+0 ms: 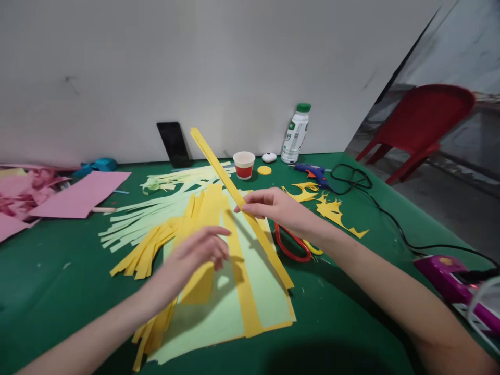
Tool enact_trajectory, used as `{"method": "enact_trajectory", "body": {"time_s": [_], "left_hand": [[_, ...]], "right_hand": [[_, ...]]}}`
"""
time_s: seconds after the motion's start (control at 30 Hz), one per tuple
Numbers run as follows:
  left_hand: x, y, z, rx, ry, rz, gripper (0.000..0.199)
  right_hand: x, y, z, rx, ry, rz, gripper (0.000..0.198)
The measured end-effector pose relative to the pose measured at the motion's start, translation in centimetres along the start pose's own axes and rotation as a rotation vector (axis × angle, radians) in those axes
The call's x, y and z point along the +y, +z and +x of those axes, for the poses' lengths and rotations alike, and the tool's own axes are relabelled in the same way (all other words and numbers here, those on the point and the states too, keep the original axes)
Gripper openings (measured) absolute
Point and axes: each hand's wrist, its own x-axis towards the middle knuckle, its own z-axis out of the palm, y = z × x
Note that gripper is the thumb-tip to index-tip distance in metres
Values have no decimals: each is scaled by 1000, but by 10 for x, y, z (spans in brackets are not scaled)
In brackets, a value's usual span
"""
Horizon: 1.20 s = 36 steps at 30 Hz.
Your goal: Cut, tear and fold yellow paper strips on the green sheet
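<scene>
My right hand pinches a long, narrow yellow paper strip between thumb and fingers, holding it slantwise above the papers. My left hand hovers over the yellow paper, its fingers loosely bent and apart, with nothing in them. Below lie pale green paper sheets, with another yellow strip across them. Yellow fringed paper spreads out to the left, partly hidden by my left hand and forearm. Pale green fringed paper lies behind it. Red-handled scissors rest just beside the sheets, partly covered by my right arm.
Behind stand a paper cup, a bottle and a phone leaning on the wall. At right are a blue glue gun with a black cord, yellow scraps and a purple power strip. Pink paper lies left.
</scene>
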Motion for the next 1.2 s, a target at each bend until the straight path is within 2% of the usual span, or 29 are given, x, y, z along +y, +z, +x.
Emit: {"method": "enact_trajectory", "body": {"time_s": [0.1, 0.17, 0.33, 0.43, 0.53, 0.7, 0.8, 0.93, 1.0, 1.1, 1.2], "left_hand": [[-7, 11, 8, -176, -156, 36, 27], [-14, 18, 17, -224, -170, 16, 27], [-31, 22, 29, -182, -156, -12, 20], [-38, 16, 30, -143, -154, -61, 16], [-42, 13, 31, -153, -158, -128, 13], [-45, 12, 33, -184, -150, -255, 9], [-46, 12, 33, -185, -143, -304, 11], [-49, 11, 34, -177, -148, -328, 15], [-50, 10, 34, -171, -156, -330, 16], [-49, 11, 33, -153, -155, -337, 16], [-44, 13, 32, -86, -126, -350, 15]], "right_hand": [[6, 11, 6, -60, -10, -52, 25], [11, 19, 12, -81, -6, -105, 26], [18, 19, 17, -19, 61, -325, 32], [28, 4, 0, 101, 162, -574, 30], [52, -9, -27, 229, 311, -846, 30], [85, -17, -52, 140, 441, -1024, 29], [87, -23, -48, 105, 480, -1004, 36], [75, -36, -39, 154, 591, -887, 51], [69, -43, -39, 168, 616, -773, 47], [65, -48, -46, 131, 607, -510, 28], [63, -43, -56, 162, 558, -251, 25]]}}
